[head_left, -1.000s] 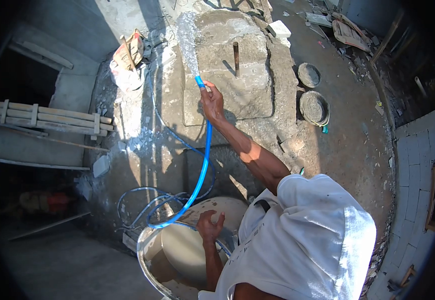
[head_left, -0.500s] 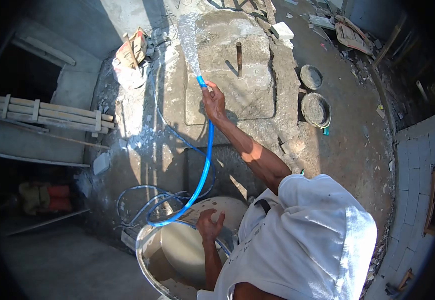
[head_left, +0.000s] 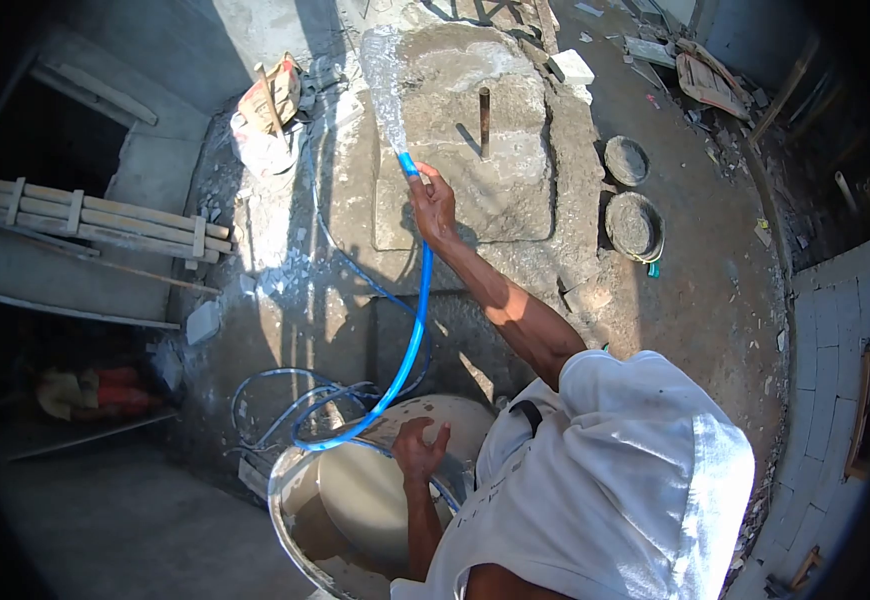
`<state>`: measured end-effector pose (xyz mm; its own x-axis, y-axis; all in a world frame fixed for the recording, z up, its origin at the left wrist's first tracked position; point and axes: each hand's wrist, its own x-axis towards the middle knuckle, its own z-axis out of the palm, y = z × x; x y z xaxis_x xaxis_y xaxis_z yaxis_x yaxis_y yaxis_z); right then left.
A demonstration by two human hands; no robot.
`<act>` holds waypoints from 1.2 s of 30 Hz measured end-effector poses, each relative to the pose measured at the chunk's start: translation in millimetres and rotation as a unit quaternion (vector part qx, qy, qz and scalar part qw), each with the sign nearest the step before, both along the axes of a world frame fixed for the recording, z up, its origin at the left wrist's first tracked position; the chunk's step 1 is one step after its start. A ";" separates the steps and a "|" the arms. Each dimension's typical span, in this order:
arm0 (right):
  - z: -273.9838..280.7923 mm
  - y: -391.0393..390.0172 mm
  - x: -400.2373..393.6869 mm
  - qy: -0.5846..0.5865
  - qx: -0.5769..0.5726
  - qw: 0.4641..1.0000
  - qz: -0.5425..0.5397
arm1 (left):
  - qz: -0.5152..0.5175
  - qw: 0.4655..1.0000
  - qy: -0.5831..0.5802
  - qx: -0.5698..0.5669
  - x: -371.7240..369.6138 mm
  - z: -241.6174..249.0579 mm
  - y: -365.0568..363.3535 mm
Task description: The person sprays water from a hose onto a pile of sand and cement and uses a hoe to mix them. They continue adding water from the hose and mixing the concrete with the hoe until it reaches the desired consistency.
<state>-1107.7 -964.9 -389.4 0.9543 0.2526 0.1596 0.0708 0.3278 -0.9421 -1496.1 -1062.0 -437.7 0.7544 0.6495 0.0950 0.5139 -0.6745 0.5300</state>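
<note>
My right hand [head_left: 434, 207] is closed round a blue hose [head_left: 421, 325] just behind its tip, with the arm stretched forward. Water [head_left: 383, 90] sprays from the tip over the left edge of a rough concrete block [head_left: 470, 195]. A short upright rod [head_left: 485, 120] stands in that block. Lower down, my left hand [head_left: 419, 449] hovers over a round barrel [head_left: 280, 500], thumb apart from the loosely bent fingers, with nothing visible in it. The hose loops down across the barrel's rim. Murky water shows inside the barrel.
Two round buckets [head_left: 633, 225] [head_left: 626, 160] stand right of the block. Hose coils [head_left: 265, 377] lie left of the barrel. A torn sack [head_left: 267, 120] sits upper left, near bundled poles [head_left: 105, 215]. Another person [head_left: 90, 393] is in shadow at the far left. Rubble [head_left: 710, 75] lies upper right.
The water spray still runs, and both hands keep nearly the same pose. The surroundings have shifted slightly in view. The person in the shadow at the left has changed posture a little.
</note>
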 end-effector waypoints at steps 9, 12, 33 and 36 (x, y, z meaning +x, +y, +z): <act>1.3 -5.1 -1.8 0.007 0.001 1.000 0.007 | 0.005 1.000 -0.004 -0.001 -1.1 -1.4 -0.4; 2.9 -8.3 -0.8 0.006 0.009 1.000 0.002 | 0.004 1.000 -0.003 0.000 -0.5 -2.2 0.5; -5.7 -9.5 3.8 0.002 -0.010 1.000 -0.004 | 0.005 1.000 -0.003 -0.006 -1.8 -3.3 -0.1; -3.6 -10.7 2.6 0.004 -0.010 1.000 -0.003 | 0.004 1.000 -0.003 -0.004 -2.2 -3.1 -0.6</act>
<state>-1105.1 -975.6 -393.0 0.9571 0.2497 0.1472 0.0657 0.3078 -0.9492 -1498.2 -1062.6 -440.8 0.7487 0.6562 0.0942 0.5160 -0.6660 0.5387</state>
